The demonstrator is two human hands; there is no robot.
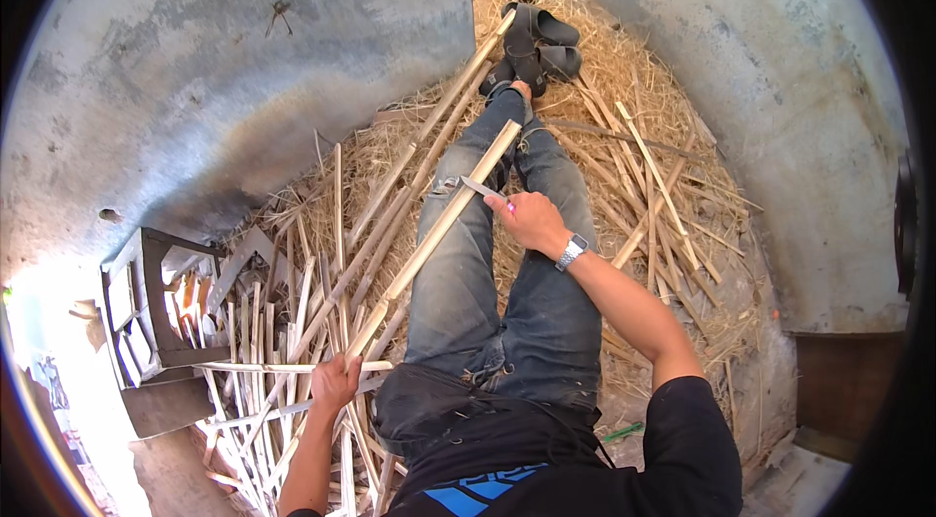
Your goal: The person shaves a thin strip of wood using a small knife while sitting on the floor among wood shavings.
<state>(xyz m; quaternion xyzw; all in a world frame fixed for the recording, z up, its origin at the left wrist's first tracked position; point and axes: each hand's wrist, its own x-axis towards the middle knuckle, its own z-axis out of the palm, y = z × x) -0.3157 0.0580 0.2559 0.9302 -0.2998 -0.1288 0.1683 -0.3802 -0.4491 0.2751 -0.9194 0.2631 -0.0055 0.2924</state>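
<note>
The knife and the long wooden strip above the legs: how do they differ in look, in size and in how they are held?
The knife has a grey metal blade, while the wooden strip is pale yellow. The knife is far shorter than the strip. The right hand holds the knife; the left hand holds the strip near its lower end. Both are above the jeans.

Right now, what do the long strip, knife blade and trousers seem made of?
Long strip: likely bamboo or wood, apparently uncoated, given its pale straw colour. Knife blade: apparently metal, from its smooth grey surface. Trousers: probably denim, worn matte, judging by the faded blue patches.
</note>
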